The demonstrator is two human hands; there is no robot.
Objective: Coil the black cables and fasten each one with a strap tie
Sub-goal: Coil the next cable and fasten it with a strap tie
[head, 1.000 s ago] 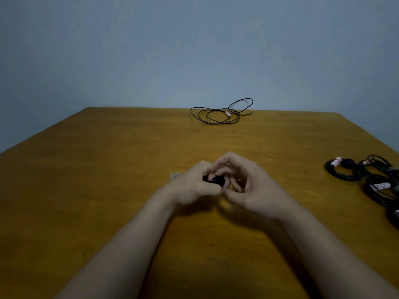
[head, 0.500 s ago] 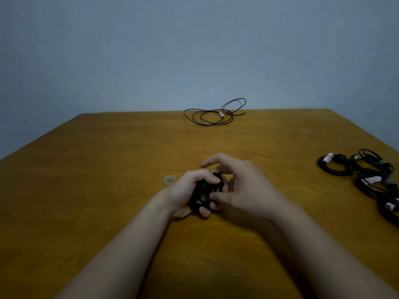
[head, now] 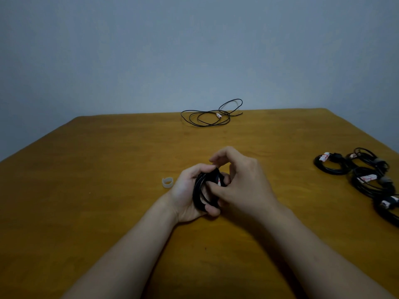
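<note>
A coiled black cable (head: 199, 189) stands on edge in my left hand (head: 186, 192), whose fingers curl around the coil just above the middle of the wooden table (head: 86, 190). My right hand (head: 241, 182) pinches the right side of the same coil, where a white tag with red print shows. A pale strap tie (head: 167, 182), rolled into a ring, lies on the table just left of my left hand. A loose, uncoiled black cable (head: 210, 116) lies at the table's far edge.
Several coiled black cables (head: 364, 178) with white and red tags lie in a cluster at the table's right edge. A plain grey wall stands behind the table.
My left hand has turned palm-up, so the coil now shows upright in it. My right hand's thumb and fingers have shifted onto the coil's right side. The view has tilted slightly.
</note>
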